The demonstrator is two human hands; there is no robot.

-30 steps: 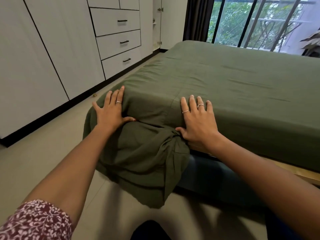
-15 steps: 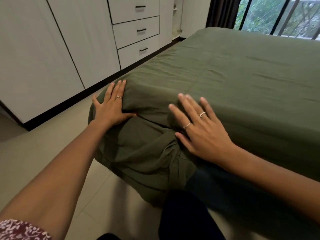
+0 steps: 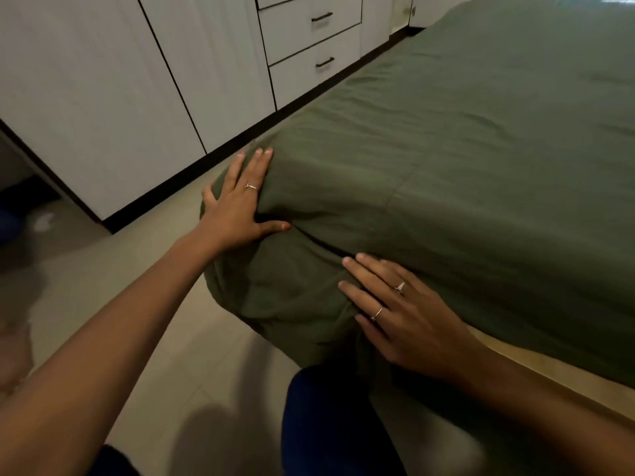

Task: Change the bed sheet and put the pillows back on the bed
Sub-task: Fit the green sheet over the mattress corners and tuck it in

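Note:
An olive green bed sheet [image 3: 481,139] covers the mattress and hangs in a bunched fold over the near corner. My left hand [image 3: 240,204] lies flat with straight fingers on the left side of that corner, thumb spread along a crease. My right hand [image 3: 398,314] presses flat on the hanging bunch of sheet below the corner, fingers straight and pointing left. No pillows are in view.
White wardrobe doors and drawers [image 3: 309,39] with a black plinth run along the left of the bed, leaving a narrow strip of beige tiled floor [image 3: 165,338]. A wooden bed frame edge [image 3: 549,369] shows at lower right. My dark blue trouser leg [image 3: 326,424] is below.
My right hand has slid down from the mattress top onto the hanging bunch of sheet. My left hand stays on the corner. The view has moved closer and tilted down.

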